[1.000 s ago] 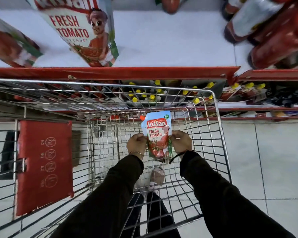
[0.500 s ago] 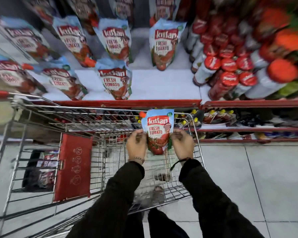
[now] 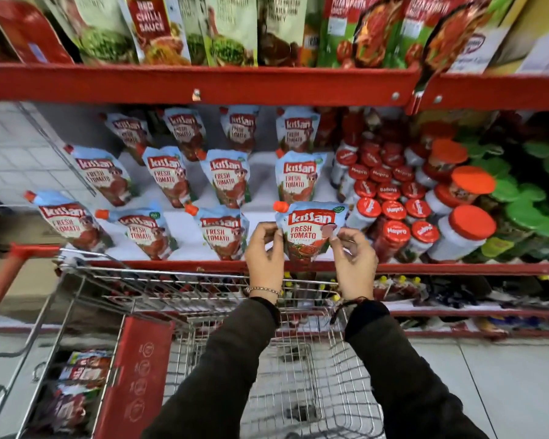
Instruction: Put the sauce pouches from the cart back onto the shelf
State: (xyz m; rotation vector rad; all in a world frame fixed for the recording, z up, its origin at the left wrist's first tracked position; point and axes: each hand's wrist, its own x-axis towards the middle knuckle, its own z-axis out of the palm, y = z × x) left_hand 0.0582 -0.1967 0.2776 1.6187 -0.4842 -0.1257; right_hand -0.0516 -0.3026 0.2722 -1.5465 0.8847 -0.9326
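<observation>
the pouch (image 3: 309,234) is pale blue at the top with an orange cap at its upper left corner, a red "kissan" label and "fresh tomato" lettering over a tomato picture. it stands upright, long axis vertical, printed face toward the camera, cap end up. it sits at the front edge of the shelf (image 3: 171,266), at the right end of the front row of like pouches (image 3: 224,236), just beside the red-lidded jars (image 3: 390,213). the left hand (image 3: 264,258) pinches its left edge and the right hand (image 3: 352,261) pinches its right edge, fingers curled closed on it. its lower end is hidden behind the hands and the shelf's red lip, so whether it rests on the shelf cannot be told. the cart (image 3: 203,299) stands below; more pouches in its near left corner are blurred.
</observation>
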